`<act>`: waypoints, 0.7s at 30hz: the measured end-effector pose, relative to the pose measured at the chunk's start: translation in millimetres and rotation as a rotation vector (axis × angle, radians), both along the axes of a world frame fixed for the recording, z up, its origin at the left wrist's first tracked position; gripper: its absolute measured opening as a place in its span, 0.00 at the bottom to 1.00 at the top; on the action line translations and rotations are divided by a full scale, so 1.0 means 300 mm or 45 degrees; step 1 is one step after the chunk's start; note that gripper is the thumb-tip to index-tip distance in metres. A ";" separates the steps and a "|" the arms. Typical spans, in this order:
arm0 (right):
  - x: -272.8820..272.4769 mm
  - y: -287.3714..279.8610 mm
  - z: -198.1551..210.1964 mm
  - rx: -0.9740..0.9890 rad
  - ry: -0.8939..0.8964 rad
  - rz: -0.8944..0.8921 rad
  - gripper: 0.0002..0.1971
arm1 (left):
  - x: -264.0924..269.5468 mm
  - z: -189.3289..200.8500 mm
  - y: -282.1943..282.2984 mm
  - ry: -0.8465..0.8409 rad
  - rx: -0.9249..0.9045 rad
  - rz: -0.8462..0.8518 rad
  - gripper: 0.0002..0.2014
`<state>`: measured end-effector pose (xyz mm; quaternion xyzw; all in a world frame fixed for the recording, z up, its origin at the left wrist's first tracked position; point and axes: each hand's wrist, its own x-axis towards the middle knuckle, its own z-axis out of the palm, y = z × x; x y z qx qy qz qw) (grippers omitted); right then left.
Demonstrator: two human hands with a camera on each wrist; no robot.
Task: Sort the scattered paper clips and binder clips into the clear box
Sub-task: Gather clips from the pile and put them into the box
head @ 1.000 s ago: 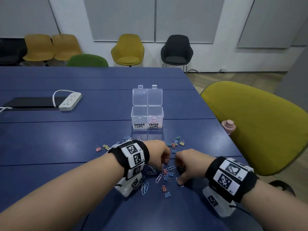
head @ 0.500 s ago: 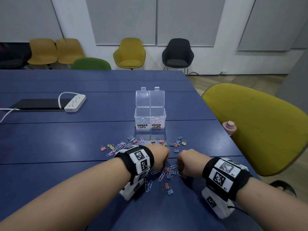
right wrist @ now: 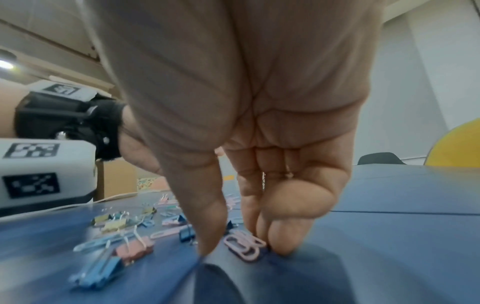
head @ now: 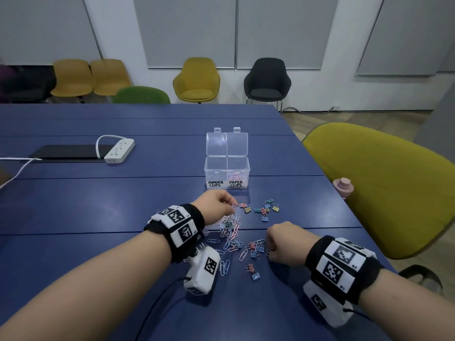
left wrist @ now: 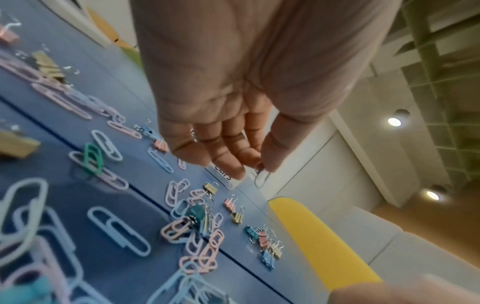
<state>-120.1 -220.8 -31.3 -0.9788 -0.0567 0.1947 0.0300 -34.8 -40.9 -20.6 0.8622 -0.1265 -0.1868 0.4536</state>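
Note:
The clear box (head: 227, 168) stands open on the blue table, labelled BINDER CLIPS left and PAPER CLIPS right; paper clips lie in its right compartment. My left hand (head: 216, 203) is raised just in front of the box and pinches one paper clip (left wrist: 261, 176) between thumb and fingertip. My right hand (head: 280, 238) is down on the table, thumb and fingers either side of pink paper clips (right wrist: 244, 244), touching them. Scattered paper clips (head: 230, 232) and binder clips (head: 266, 210) lie between both hands.
A white power strip (head: 119, 151) and a dark flat device (head: 66, 152) lie at the far left. A pink bottle (head: 343, 187) stands at the table's right edge beside a yellow chair (head: 384, 190). More chairs line the far wall.
My left hand rose from the pile and moved forward toward the box with a paper clip pinched. My right hand stayed low on the clips near the table's right side.

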 end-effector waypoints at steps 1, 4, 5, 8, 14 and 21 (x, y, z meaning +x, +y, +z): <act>-0.003 0.002 0.001 -0.016 0.004 0.005 0.09 | -0.005 -0.004 0.007 0.073 -0.113 0.065 0.09; -0.008 0.010 -0.005 0.013 -0.011 0.021 0.08 | -0.029 -0.002 0.024 0.391 -0.552 0.255 0.09; -0.007 0.011 -0.008 0.043 -0.018 0.026 0.05 | -0.036 0.002 0.028 0.502 -0.697 0.315 0.08; -0.007 0.015 -0.005 0.065 0.021 0.032 0.04 | -0.043 0.010 0.048 0.810 -1.073 0.517 0.08; -0.005 0.013 0.001 0.055 0.109 0.021 0.07 | -0.074 0.023 0.076 0.931 -0.945 0.445 0.06; 0.002 -0.071 0.006 1.092 0.160 -0.526 0.08 | -0.128 0.006 0.024 -0.088 0.522 -0.285 0.06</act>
